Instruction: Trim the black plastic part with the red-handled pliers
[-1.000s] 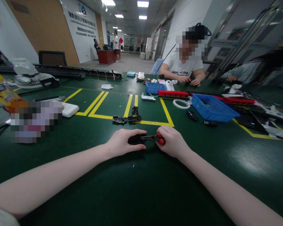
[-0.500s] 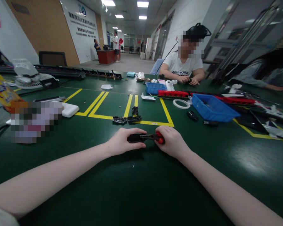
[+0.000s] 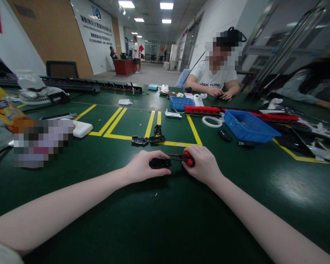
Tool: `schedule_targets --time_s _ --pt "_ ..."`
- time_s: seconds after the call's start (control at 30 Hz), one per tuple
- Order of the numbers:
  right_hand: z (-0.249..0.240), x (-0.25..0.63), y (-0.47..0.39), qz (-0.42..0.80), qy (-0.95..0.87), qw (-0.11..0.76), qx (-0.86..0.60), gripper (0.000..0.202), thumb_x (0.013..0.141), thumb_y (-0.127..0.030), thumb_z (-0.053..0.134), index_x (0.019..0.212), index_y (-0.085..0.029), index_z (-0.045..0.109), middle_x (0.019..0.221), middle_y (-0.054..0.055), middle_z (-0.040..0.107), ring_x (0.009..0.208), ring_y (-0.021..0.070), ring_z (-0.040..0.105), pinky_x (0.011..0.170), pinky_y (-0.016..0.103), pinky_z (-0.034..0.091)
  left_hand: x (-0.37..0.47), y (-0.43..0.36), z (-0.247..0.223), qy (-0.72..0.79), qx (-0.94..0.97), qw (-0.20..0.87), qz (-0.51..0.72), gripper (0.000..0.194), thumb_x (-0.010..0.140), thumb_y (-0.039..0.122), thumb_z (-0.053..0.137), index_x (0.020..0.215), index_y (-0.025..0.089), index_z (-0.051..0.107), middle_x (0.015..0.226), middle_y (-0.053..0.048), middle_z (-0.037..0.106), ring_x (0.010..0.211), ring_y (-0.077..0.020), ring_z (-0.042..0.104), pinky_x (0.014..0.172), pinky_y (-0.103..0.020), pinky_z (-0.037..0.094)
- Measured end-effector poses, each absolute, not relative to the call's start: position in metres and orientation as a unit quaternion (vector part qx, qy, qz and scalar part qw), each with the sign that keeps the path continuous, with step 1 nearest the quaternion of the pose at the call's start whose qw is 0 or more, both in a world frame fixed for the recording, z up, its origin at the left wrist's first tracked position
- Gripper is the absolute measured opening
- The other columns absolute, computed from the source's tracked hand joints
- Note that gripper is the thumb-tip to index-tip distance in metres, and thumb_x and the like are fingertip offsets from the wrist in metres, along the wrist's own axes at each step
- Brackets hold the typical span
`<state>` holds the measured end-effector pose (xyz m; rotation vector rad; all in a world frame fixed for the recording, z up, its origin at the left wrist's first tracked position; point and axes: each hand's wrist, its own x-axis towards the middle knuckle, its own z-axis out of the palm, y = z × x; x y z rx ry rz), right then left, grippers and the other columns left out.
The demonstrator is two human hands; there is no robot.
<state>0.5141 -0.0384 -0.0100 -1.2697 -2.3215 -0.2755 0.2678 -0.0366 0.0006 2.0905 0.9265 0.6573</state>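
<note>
Between the thumb and fingers of my left hand (image 3: 143, 165) is a black plastic part (image 3: 159, 163), held low over the green table (image 3: 143, 223). My right hand (image 3: 202, 163) grips red-handled pliers (image 3: 189, 158). The pliers' jaws point left, spread apart, at the upper right end of the black part; whether they touch it is hard to tell. Just beyond my hands, several black pieces (image 3: 139, 140) lie by the yellow tape. A tiny pale sliver (image 3: 156, 194) rests on the table nearer to me.
Blue trays (image 3: 250, 126), a white ring (image 3: 212, 121) and red strips (image 3: 202, 109) are at the right and back. A white box (image 3: 82, 128) and a yellow packet (image 3: 5, 110) stand at left. Across the table sits a person (image 3: 216, 77) handling something dark.
The pliers' jaws have opened and shifted up and slightly right, off the middle of the black part's end. The black part now shows more of its upper side.
</note>
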Motion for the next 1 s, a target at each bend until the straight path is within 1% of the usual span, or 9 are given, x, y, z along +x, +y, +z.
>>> schedule_targets --time_s 0.2,0.27,0.4,0.5,0.7,1.0 --pt "-0.0069 0.5125 -0.0402 -0.109 -0.862 0.229 -0.438 0.018 0.076 -0.021 0.059 0.093 -0.018 0.059 0.092 0.01 0.067 0.091 0.0269 0.06 0.082 0.038 0.045 0.268 -0.0361 -0.001 0.375 0.807 0.365 0.272 0.04 0.076 0.045 0.075 0.104 0.019 0.062 0.101 -0.005 0.072 0.086 -0.0216 0.068 0.075 -0.034 0.052" --pt "-0.0063 0.5121 -0.0403 -0.11 -0.864 0.224 -0.437 0.018 0.076 -0.021 0.059 0.094 -0.018 0.059 0.093 0.011 0.067 0.092 0.027 0.06 0.084 0.038 0.045 0.2678 -0.0356 -0.0018 0.377 0.805 0.364 0.278 0.04 0.076 0.046 0.075 0.102 0.019 0.061 0.1 -0.005 0.071 0.085 -0.0214 0.067 0.073 -0.033 0.052" --pt "-0.0069 0.5125 -0.0393 -0.112 -0.862 0.222 -0.441 0.018 0.075 -0.02 0.06 0.093 -0.017 0.058 0.094 0.011 0.067 0.092 0.0274 0.061 0.083 0.038 0.045 0.2673 -0.035 -0.0024 0.374 0.809 0.359 0.279 0.039 0.077 0.046 0.075 0.1 0.019 0.06 0.1 -0.005 0.07 0.086 -0.0216 0.067 0.074 -0.034 0.051" --pt "-0.0074 0.5129 -0.0393 -0.104 -0.863 0.217 -0.444 0.016 0.076 -0.02 0.06 0.092 -0.017 0.057 0.091 0.01 0.067 0.089 0.0269 0.061 0.08 0.038 0.045 0.267 -0.035 -0.0021 0.367 0.81 0.365 0.276 0.039 0.077 0.045 0.075 0.103 0.02 0.06 0.102 -0.005 0.07 0.087 -0.0212 0.067 0.074 -0.033 0.052" --pt "-0.0078 0.5132 -0.0401 -0.093 -0.869 0.205 -0.44 0.012 0.075 -0.017 0.058 0.088 -0.018 0.056 0.086 0.009 0.066 0.082 0.0254 0.061 0.076 0.036 0.045 0.2664 -0.0359 -0.0007 0.361 0.81 0.364 0.284 0.037 0.079 0.043 0.074 0.106 0.02 0.061 0.105 -0.005 0.07 0.096 -0.0223 0.066 0.082 -0.036 0.051" --pt "-0.0105 0.5143 -0.0384 -0.104 -0.872 0.206 -0.432 0.013 0.074 -0.015 0.059 0.087 -0.017 0.056 0.085 0.009 0.065 0.08 0.0249 0.059 0.075 0.036 0.045 0.2668 -0.0348 -0.0021 0.355 0.809 0.366 0.291 0.037 0.079 0.042 0.075 0.104 0.019 0.061 0.101 -0.004 0.071 0.089 -0.0204 0.067 0.078 -0.034 0.053"
